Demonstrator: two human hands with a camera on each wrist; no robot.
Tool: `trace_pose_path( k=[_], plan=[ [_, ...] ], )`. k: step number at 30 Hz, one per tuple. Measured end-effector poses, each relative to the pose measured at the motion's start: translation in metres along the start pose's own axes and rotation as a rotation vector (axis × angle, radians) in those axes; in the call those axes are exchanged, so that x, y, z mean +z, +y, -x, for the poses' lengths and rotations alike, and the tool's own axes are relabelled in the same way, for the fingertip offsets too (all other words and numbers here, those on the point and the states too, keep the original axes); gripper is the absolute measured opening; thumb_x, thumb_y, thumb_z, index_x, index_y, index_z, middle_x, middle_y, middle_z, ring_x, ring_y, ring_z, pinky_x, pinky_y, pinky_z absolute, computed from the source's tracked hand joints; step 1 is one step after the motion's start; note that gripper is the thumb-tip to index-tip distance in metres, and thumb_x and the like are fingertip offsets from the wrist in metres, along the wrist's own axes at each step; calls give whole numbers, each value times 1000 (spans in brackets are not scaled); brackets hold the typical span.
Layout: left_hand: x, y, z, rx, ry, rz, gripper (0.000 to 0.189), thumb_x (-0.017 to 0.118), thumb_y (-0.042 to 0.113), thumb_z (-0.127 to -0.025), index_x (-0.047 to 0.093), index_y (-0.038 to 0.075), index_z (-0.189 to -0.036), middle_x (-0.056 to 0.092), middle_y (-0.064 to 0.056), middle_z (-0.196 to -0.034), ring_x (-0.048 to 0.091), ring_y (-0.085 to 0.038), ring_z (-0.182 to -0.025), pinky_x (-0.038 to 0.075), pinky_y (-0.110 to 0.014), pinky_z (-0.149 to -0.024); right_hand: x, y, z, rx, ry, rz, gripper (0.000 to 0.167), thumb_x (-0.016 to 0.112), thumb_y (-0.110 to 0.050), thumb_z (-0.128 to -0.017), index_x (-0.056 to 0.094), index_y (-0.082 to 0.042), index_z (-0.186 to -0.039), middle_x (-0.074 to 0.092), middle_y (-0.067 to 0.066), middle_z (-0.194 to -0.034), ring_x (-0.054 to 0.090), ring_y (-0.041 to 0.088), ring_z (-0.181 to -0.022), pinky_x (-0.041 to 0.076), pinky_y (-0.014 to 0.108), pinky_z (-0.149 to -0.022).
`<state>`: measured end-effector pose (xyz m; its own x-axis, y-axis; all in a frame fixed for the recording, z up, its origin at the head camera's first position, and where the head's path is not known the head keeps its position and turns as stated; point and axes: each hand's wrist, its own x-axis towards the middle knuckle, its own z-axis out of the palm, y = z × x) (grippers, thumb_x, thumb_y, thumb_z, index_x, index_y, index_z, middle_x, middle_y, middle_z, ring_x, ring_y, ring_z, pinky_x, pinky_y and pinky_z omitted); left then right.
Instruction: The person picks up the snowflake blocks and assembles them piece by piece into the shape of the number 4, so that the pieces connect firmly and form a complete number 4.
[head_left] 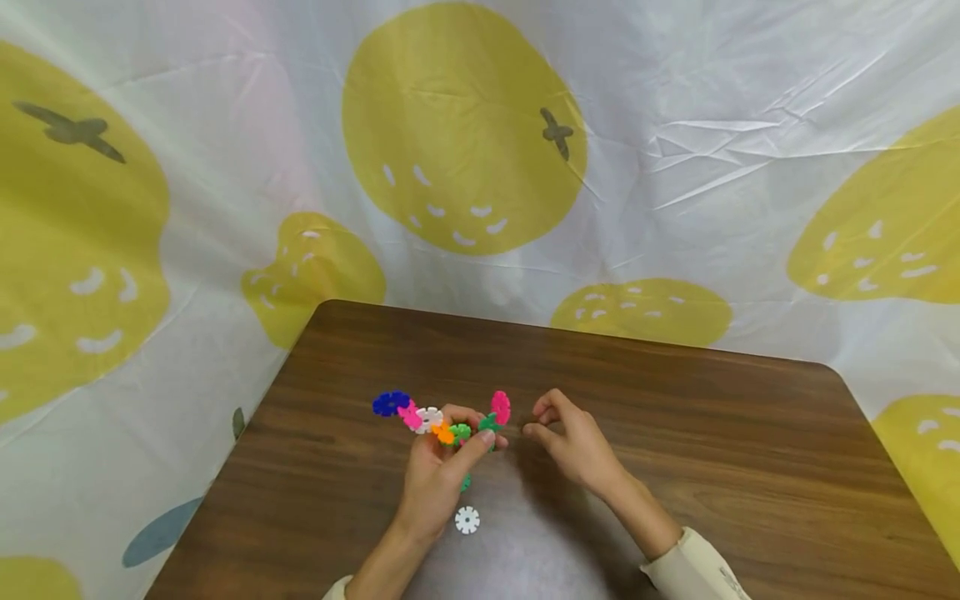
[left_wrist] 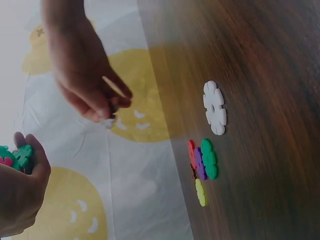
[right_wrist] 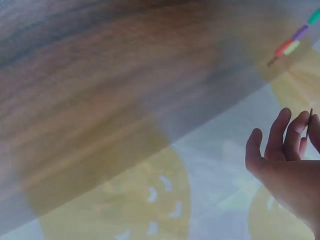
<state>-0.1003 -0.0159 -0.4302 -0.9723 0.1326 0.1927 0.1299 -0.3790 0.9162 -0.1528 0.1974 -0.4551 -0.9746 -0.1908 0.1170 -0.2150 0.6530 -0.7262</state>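
My left hand (head_left: 435,483) grips a chain of notched plastic snowflake discs. The chain runs from a dark blue disc (head_left: 391,404) through pink, a white disc (head_left: 429,419), orange and green to an upright pink-red disc (head_left: 501,407). The fingers hide part of it. In the left wrist view, green discs (left_wrist: 22,156) show at my left hand (left_wrist: 20,195). To the right of the chain and apart from it, my right hand (head_left: 573,437) pinches a small disc (right_wrist: 309,123) between thumb and fingertips. It appears edge-on and dark in the right wrist view; its colour I cannot tell.
On the brown wooden table (head_left: 712,450), a loose white disc (head_left: 467,520) lies below the left hand. Beyond it lie a green disc (left_wrist: 209,159), a purple one (left_wrist: 200,163), a red one (left_wrist: 191,152) and a yellow one (left_wrist: 200,192). A fruit-print curtain (head_left: 637,208) hangs behind the table.
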Motion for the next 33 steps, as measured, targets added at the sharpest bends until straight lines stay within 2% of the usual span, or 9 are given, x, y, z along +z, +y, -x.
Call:
trace_pose_path(
  k=[5,8,11,14,17,20,23,27,33],
  plan=[
    [0,-1,0,1,0,-9,17,64,1,-97,56,-9,-108,67,-4,-96,74,-18,-89,54,-33,-98,-13,-17,8,-36,24,-39,22,76,-13,-93,59,-10,-107,70,1,-90,67,14,-85,51,27,-73],
    [0,-1,0,-1,8,-22,17,64,2,-96,59,-7,-110,68,-4,-96,74,-17,-88,54,-34,-98,-22,-26,13,-43,30,-54,21,75,-15,-95,59,-12,-108,69,1,-91,62,10,-73,50,25,-65],
    [0,0,-1,-5,25,-34,18,65,2,-95,61,-7,-110,69,-2,-93,73,-15,-86,54,-32,-95,-29,-33,16,-41,51,-52,21,75,-18,-95,58,-16,-108,69,1,-88,46,4,-55,44,24,-58],
    [1,0,-1,-5,39,-37,18,65,2,-95,62,-9,-109,69,2,-87,72,-13,-83,53,-29,-91,-36,-39,19,-41,69,-54,21,75,-21,-96,58,-16,-108,70,1,-86,30,0,-48,38,24,-53],
    [1,-1,0,-6,56,-33,17,66,2,-94,62,-8,-107,69,4,-82,71,-12,-81,51,-27,-89,-42,-46,23,-54,96,-50,23,75,-23,-96,58,-14,-109,71,-2,-84,37,2,-54,43,26,-60],
    [2,-2,1,0,66,-32,16,67,2,-93,62,-8,-105,69,5,-78,70,-11,-80,49,-26,-87,-48,-53,27,-62,134,-45,24,75,-24,-96,58,-13,-109,71,-6,-83,56,8,-75,49,32,-79],
    [3,-2,1,12,71,-27,17,69,0,-92,62,-11,-104,69,5,-78,69,-11,-77,50,-25,-85,-54,-60,30,-74,166,-43,25,75,-25,-96,58,-13,-110,71,-8,-83,61,14,-96,47,41,-94],
    [4,-2,1,23,83,-33,19,69,-1,-91,62,-13,-104,68,6,-78,68,-10,-73,51,-25,-84,-60,-66,34,-92,194,-46,26,75,-26,-96,58,-14,-111,73,-7,-86,63,14,-100,47,42,-95],
    [6,-4,2,28,95,-29,19,70,-2,-90,63,-13,-104,67,7,-77,67,-9,-71,52,-24,-82,-63,-74,39,-152,249,-39,24,76,-22,-95,60,-13,-111,75,-10,-87,65,7,-101,47,30,-91]
  ],
)
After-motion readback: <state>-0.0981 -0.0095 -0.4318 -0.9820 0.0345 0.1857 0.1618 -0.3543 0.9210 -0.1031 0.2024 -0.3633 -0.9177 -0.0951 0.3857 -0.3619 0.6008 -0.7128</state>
